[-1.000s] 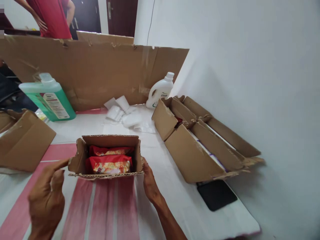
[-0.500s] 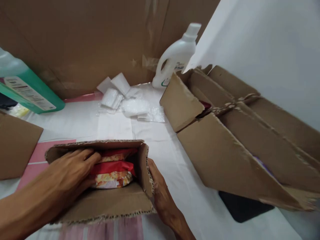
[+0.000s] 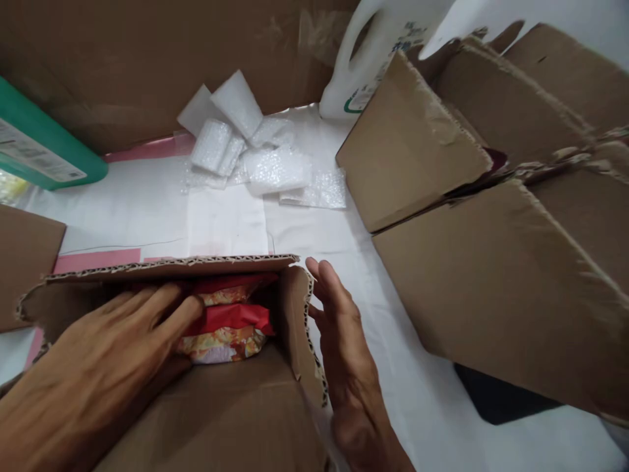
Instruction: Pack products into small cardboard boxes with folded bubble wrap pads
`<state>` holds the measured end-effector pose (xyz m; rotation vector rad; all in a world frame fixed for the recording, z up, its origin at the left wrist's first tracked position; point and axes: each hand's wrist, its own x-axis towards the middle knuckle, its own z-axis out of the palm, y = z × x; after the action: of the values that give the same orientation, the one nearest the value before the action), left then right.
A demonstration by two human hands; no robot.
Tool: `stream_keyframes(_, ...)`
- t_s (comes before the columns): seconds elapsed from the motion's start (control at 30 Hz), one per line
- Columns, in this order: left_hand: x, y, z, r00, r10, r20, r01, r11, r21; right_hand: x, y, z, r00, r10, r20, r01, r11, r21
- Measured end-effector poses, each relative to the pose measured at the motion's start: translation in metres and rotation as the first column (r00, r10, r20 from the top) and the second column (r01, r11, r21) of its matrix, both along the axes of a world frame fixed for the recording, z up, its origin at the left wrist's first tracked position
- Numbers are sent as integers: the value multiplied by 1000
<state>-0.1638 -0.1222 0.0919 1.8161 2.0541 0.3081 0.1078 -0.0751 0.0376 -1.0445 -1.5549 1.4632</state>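
In front of me an open cardboard box [image 3: 236, 413] holds red food packets [image 3: 226, 334] with a printed food picture, lying one behind the other. My left hand [image 3: 132, 334] reaches into the box and grips the packets at their left end; its fingertips are partly hidden behind them. Outside the right wall of the box is my right hand [image 3: 348, 354], with its fingers stretched up along the torn edge and nothing in its palm.
Folded bubble wrap pieces [image 3: 275, 167] lie behind the box. To the right stands a divided cardboard carton [image 3: 466, 282], over a dark flat object [image 3: 501, 393]. A white jug [image 3: 339, 85] and a green bottle [image 3: 63, 147] stand farther back. Another cardboard piece [image 3: 24, 262] is at left.
The view has come closer and lower. My right hand has loosened from the box's right wall, its fingers now straighter and higher. My left hand stays at the packets inside.
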Motion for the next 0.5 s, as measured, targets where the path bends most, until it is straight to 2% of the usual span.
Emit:
stream_keyframes(0.1,-1,-4,-1,967,-229,-108,230,973,-5,-6,1,19,999,-23,25,23,1000,-14)
stream_keyframes(0.17,2,-6,0,932,-298,-205,304,953,-2,-9,0,26,1000,11,29,-10,1000,-19)
stream_keyframes(0.27,6,-2,5,924,-285,-255,281,958,-55,-8,1,26,998,67,15,-67,998,-6)
stream_keyframes(0.4,8,7,9,932,-315,-178,298,947,-117,-5,4,20,997,76,8,-77,997,26)
stream_keyframes(0.5,8,10,9,925,-352,-144,318,924,-214,-5,4,19,997,77,1,-77,996,41)
